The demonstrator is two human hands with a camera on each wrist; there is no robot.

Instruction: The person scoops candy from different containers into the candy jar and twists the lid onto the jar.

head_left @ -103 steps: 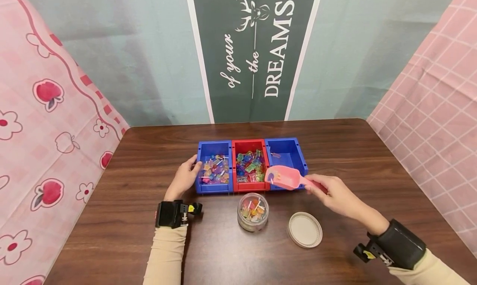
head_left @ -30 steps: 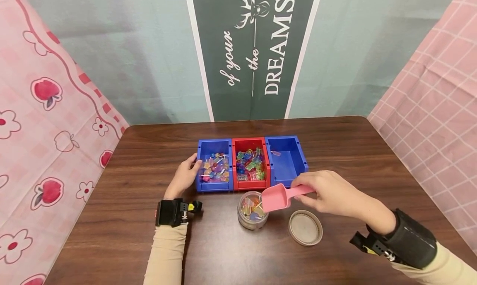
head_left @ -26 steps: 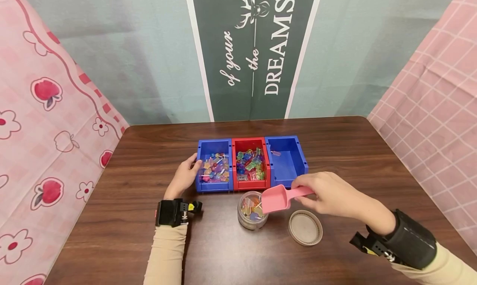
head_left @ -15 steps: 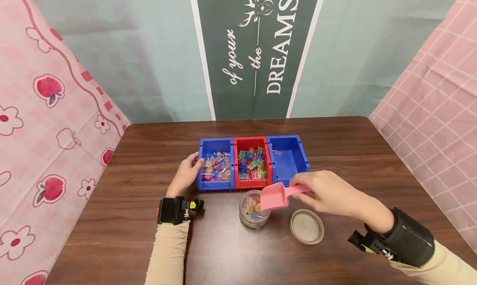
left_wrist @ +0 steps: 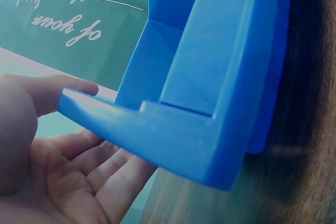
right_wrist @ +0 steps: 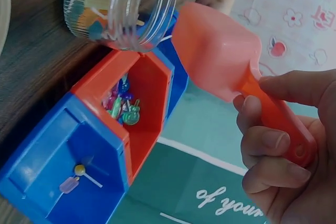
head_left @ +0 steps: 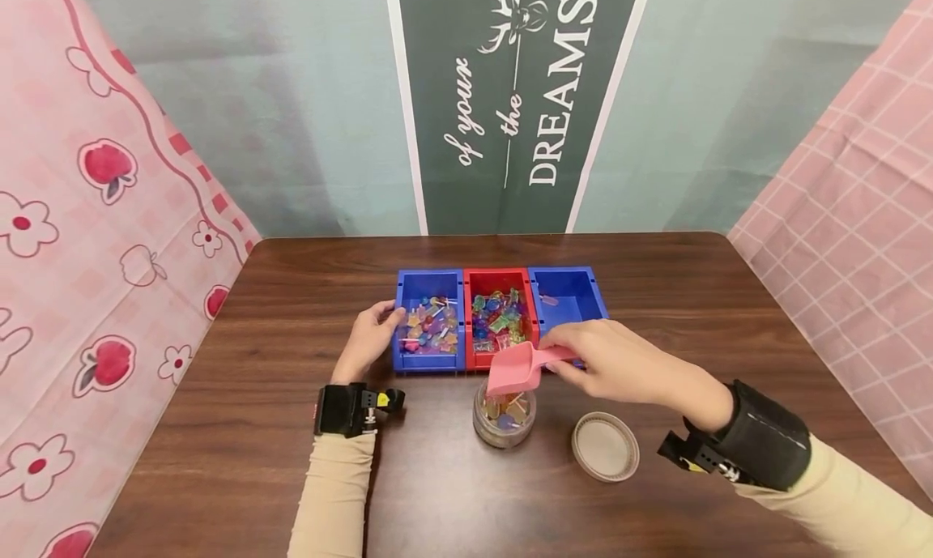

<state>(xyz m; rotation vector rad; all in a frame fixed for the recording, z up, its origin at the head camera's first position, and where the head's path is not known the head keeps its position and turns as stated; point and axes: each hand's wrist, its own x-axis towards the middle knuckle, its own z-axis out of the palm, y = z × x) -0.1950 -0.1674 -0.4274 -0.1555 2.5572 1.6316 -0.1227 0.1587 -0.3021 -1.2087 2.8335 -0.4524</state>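
My right hand (head_left: 611,362) pinches the handle of a pink plastic scoop (head_left: 513,369), tipped mouth-down over an open clear jar (head_left: 504,416) partly filled with colourful candies. In the right wrist view the scoop (right_wrist: 220,51) hangs just beside the jar's rim (right_wrist: 122,9). My left hand (head_left: 369,338) rests against the left side of the left blue bin (head_left: 430,323), thumb at its rim; the left wrist view shows the fingers straight along the bin's wall (left_wrist: 205,77). A red bin (head_left: 499,319) of candies stands in the middle. The right blue bin (head_left: 567,299) holds a single candy.
The jar's round lid (head_left: 605,446) lies flat on the brown table (head_left: 255,461), right of the jar. Pink patterned cloths hang on both sides and a green banner hangs at the back.
My right hand carried the scoop from the right blue bin to the jar and tipped it steeply over the opening. The left hand stayed against the left bin.
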